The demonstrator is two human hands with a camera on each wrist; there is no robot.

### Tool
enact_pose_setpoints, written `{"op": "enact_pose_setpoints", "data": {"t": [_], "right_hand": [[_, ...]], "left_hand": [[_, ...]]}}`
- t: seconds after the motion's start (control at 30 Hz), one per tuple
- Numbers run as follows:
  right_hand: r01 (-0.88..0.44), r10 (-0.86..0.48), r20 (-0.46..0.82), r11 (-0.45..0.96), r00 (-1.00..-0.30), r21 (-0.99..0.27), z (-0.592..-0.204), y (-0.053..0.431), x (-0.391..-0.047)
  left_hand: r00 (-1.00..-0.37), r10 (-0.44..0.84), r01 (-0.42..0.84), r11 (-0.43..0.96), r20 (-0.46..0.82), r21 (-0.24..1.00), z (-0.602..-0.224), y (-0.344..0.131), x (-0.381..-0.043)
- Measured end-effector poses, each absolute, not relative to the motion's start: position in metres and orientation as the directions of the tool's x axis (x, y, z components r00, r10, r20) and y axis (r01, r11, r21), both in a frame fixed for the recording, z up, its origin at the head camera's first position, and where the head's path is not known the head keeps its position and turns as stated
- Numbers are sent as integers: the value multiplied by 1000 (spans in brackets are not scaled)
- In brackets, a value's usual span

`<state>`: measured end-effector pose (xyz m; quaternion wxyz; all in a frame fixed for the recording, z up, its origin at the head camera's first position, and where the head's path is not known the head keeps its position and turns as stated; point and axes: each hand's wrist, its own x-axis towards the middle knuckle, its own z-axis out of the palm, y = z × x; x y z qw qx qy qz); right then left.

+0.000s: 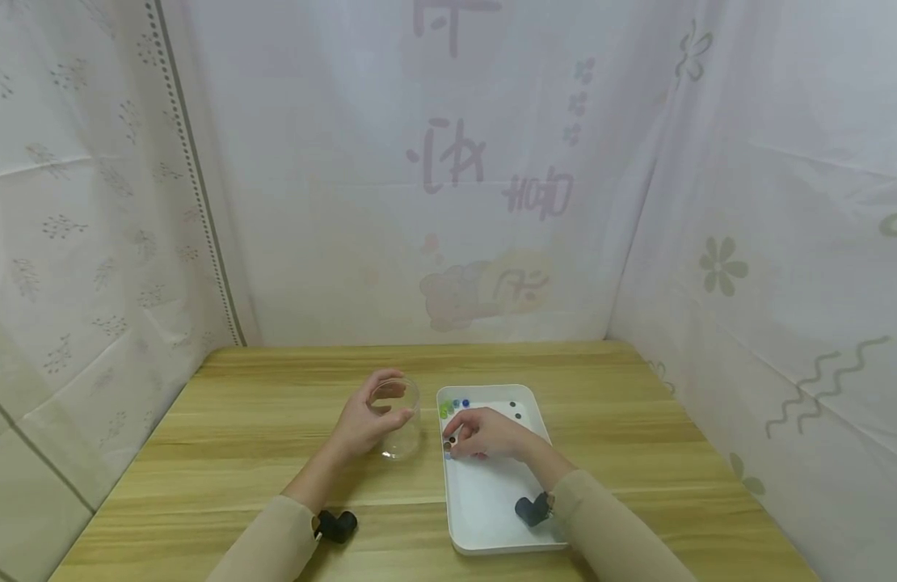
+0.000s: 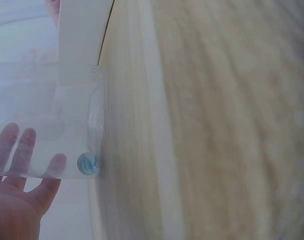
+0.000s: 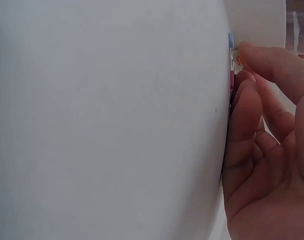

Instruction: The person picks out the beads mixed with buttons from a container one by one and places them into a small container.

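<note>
Marbles (image 1: 448,408) in tray (image 1: 485,501) partly behind right hand (image 1: 488,434), grip unclear, left hand (image 1: 363,419) curled round clear cup (image 1: 399,443)

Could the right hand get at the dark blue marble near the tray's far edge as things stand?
Probably yes: the right hand is over the tray, just nearer the person than the dark blue marble, and the head view shows nothing blocking between them.

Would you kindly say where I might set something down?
The wooden table is bare left of the left hand holding the clear cylindrical cup, and right of the white rectangular tray. The tray's back left is crowded with small coloured pieces and the right hand.
</note>
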<state>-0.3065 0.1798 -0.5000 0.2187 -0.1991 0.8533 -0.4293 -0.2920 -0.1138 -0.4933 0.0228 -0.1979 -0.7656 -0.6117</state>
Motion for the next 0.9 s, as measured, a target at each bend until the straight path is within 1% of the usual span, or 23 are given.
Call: {"op": "enact_pose_setpoints", "data": {"t": [0.2,0.5,0.9], "right_hand": [[-169,-532,-192,555,-824,-814,-504,180,-309],[-152,-516,-215,579,-829,-801,-505,179,-308],[-177,-523,-183,563,-832,-807,-508,179,-308]], "left_hand": [[-923,275,323,171,269,931,-493,-113,-292],[-922,276,326,176,272,929,-493,-114,-291],[-923,274,322,174,269,931,-493,-113,-291]]}}
